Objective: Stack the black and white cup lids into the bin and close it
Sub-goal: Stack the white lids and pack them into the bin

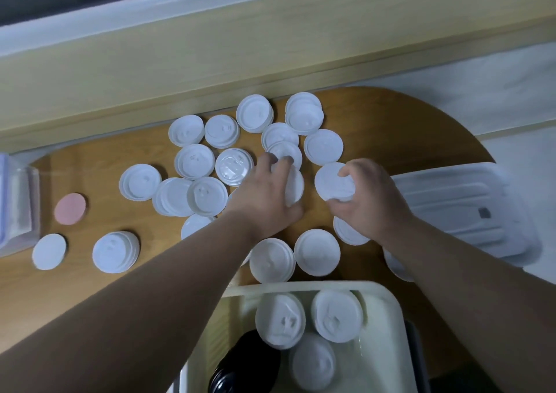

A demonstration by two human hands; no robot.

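White plastic lids [201, 162] lie scattered over a rounded wooden tabletop [406, 128], most singly, some overlapping or nested in short stacks. The spread runs from the far edge against a pale yellow ledge [150, 71] down to the near side.

Left hand [264, 194] reaches into the middle of the spread, fingers curled around a small stack of white lids held on edge [296, 186]; fingertips touch another lid [285, 152] just beyond. Right hand [365, 195] is clenched around a second stack of white lids [331, 182], thumb below and fingers over the top rim. The two hands sit near each other, not touching.

Bin [388, 299], cream-walled and open, sits at the near edge below the forearms. Inside: three stacks of white lids [281, 320] lying tilted, and at the lower left a dark stack of black lids [240, 365] (partly cut off by the frame, count unclear).

Bin cover [457, 209], translucent white with ribs, lies flat on the right side of the table, well apart from the bin's opening.

Far left: a pink disc [70, 212] and a plain white disc [49, 251] beside a clear container [15, 206] at the frame edge. The picture is slightly motion-blurred around the hands.
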